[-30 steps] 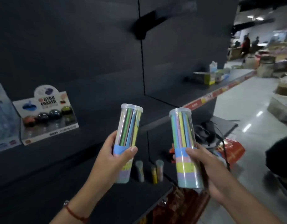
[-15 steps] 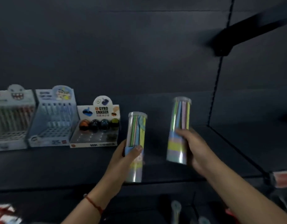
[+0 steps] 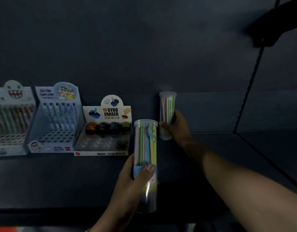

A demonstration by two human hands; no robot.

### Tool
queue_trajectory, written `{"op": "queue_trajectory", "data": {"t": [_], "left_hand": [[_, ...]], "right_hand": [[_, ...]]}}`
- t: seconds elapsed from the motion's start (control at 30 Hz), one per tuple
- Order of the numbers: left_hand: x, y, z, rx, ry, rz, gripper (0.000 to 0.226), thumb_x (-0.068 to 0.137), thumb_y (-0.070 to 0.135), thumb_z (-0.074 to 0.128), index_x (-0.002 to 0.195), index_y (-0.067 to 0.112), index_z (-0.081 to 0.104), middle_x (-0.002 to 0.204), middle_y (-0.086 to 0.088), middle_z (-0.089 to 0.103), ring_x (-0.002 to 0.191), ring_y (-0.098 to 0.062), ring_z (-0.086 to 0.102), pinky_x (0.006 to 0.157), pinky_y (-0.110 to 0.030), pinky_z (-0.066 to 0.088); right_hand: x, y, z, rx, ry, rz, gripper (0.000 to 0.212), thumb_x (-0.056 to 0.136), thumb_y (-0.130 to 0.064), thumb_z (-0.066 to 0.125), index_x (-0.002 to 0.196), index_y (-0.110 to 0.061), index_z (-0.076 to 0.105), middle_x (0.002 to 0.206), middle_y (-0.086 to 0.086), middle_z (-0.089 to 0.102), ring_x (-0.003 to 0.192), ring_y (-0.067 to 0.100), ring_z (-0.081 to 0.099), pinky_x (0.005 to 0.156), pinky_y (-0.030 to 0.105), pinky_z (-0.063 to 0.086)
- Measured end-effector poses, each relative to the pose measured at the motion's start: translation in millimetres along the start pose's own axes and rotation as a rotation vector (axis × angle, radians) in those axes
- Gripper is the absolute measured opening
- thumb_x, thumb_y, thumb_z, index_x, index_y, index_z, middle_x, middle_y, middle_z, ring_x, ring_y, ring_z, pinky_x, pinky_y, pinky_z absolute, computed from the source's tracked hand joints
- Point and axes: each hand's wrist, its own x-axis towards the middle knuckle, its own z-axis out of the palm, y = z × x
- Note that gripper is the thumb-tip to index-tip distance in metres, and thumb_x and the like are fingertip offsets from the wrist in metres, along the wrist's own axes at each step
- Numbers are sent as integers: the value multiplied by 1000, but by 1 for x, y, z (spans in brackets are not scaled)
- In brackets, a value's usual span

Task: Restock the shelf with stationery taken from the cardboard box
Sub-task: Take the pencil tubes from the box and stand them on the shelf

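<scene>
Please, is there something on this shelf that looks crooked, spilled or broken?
Nothing stands out. The three display boxes, ending with the Gyro Eraser box, stand upright in a row. The right hand holds one pencil tube upright at the back of the shelf; the left hand holds another pencil tube upright, lid on.

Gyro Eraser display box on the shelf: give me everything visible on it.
The Gyro Eraser display box looks like printed white cardboard, with a rounded header tab above a back panel reading "GYRO ERASER". A clear blister tray slopes toward the front; four round erasers, orange, dark purple, blue and green, fill the back row, one darker piece sits front right, and the other wells look empty. The front lip reads "5531". It stands upright on the dark shelf, against the blue pen display box on its left. Neither hand touches it.
</scene>
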Motion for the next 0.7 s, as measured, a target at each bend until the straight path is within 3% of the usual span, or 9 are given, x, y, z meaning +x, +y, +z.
{"op": "queue_trajectory", "data": {"t": [0.13,0.23,0.37,0.53,0.63,0.7], "left_hand": [[-1,1,-1,-7,-19,-4,49,72,40,69,120,35,60,105,1,73,95,-19,71,69,-28,57],[-1,2,-1,-22,-21,-12,40,76,44,77,113,38,62,104,2,73,93,-18,71,71,-30,56],[-2,3,-2,-54,-41,-33,46,73,48,72,115,35,61,105,0,73,93,-18,71,74,-33,56],[-1,4,-3,-72,-53,-34,48,68,46,67,113,32,62,102,-2,74,89,-20,72,73,-33,56],[-2,7,-2,-95,-61,-33,49,67,46,67,113,30,63,100,-4,74,87,-21,72,69,-31,55],[-4,7,-4,-119,-82,-31,46,70,44,66,114,30,63,99,-6,74,84,-22,73,66,-29,56]], "right_hand": [[4,4,3,-64,-1,-41,53,78,-21,80,123,-13,53,115,3,61,105,16,60,89,36,54],[3,3,4,-102,20,-14,57,76,-26,81,124,-16,52,117,4,60,106,18,60,91,40,54],[3,-4,2,-135,27,64,61,76,-23,83,124,-11,47,115,1,58,103,14,56,83,30,48],[2,-13,6,-189,-24,103,58,77,-19,82,121,-5,47,109,3,58,101,17,58,77,27,46],[-9,-30,6,-128,-10,119,60,81,-24,79,127,-6,46,107,-1,56,93,11,58,66,13,47],[-27,-42,2,-23,50,183,57,88,-33,71,130,-6,45,106,-1,56,88,8,58,65,12,48]]}}
